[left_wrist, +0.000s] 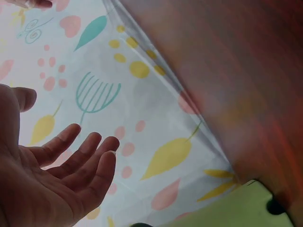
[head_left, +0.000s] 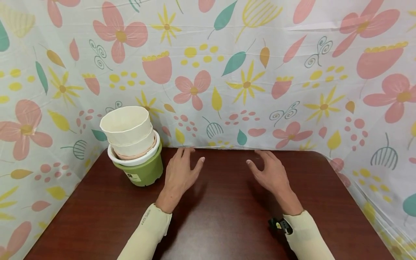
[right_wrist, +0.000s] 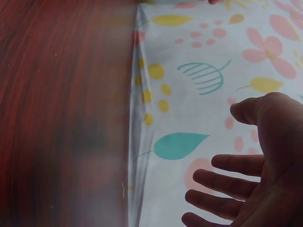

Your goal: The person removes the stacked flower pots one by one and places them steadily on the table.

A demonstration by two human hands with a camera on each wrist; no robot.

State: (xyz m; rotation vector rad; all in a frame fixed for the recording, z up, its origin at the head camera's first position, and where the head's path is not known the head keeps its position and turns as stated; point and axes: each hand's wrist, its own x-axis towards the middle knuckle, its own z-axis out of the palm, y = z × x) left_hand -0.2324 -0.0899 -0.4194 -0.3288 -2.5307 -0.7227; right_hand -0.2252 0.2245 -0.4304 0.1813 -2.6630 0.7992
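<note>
1. Standing at ten o'clock from the middle of the brown table (head_left: 224,224), nested into one stack of pots (head_left: 134,148); probably saving room, and resting on the green pot (head_left: 147,171) for a steady base.
2. Holding the left hand (head_left: 180,171) at eleven o'clock, just beside the stack, fingers loosely bent and parted, gripping nothing.
3. Holding the right hand (head_left: 271,175) at one o'clock, fingers spread, gripping nothing; perhaps leaving working room between the palms.
4. Counting two hands and five nested pots: two cream pots (head_left: 125,135), one peach pot (head_left: 131,157), one white pot (head_left: 134,162), one green; possibly hiding more inside, impossible to tell.
</note>
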